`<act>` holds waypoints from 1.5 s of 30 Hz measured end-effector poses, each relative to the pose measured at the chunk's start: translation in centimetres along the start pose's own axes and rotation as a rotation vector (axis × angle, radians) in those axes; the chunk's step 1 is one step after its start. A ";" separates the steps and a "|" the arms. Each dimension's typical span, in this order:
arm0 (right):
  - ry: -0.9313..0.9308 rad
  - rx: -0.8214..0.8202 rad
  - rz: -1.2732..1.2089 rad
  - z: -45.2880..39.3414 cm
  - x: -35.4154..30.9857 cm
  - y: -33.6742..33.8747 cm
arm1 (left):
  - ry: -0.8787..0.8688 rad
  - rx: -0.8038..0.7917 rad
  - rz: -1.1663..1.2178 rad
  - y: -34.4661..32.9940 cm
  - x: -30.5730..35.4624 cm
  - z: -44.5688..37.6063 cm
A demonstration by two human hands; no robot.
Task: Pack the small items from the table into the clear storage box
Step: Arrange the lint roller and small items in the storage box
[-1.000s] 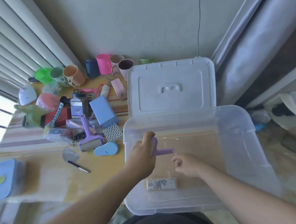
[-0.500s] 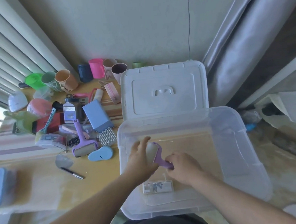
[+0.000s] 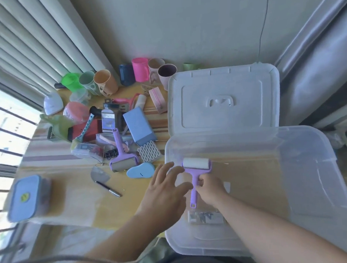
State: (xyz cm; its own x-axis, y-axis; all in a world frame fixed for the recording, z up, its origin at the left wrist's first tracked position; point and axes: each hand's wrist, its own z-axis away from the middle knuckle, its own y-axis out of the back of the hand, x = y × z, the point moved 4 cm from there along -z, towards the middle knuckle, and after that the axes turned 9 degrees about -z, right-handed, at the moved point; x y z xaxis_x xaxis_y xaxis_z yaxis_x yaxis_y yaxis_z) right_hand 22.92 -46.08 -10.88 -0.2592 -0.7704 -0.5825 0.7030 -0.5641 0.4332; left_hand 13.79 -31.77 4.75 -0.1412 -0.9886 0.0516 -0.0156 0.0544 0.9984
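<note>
The right grip [image 3: 208, 186] sat inside the storage box [image 3: 311, 164], closed around the handle of a lint roller [image 3: 196, 170] whose head lay beyond it. The left grip [image 3: 165, 189] hung just left of it, fingers spread at the box's left wall, and a label [image 3: 205, 217] lay on the box floor nearer than both. The lid [image 3: 223, 100] lay beyond the grips behind the box, while left of them on the bench [image 3: 75, 188] lay a second roller [image 3: 122, 158], a pen [image 3: 108, 188] and, farther back, a row of cups [image 3: 105, 82].
</note>
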 end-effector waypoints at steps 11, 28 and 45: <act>0.561 0.367 -0.026 6.2 -10.6 6.0 | 0.499 0.038 0.271 -3.4 -12.7 1.5; 0.232 0.022 0.855 -4.0 -21.1 -15.8 | 0.613 -0.498 0.465 -13.3 -29.1 7.9; 0.109 -0.045 -0.162 2.4 -23.4 -10.6 | 0.743 -0.325 0.855 -11.8 -27.6 5.5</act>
State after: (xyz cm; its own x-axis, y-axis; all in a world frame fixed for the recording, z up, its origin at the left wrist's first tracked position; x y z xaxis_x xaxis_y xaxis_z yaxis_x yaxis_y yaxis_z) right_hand 19.94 -22.77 -0.14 -0.2995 -0.6323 -0.7145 0.6876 -0.6622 0.2979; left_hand 12.38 -4.33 -8.55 0.6296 -0.4928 0.6006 0.0727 0.8071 0.5860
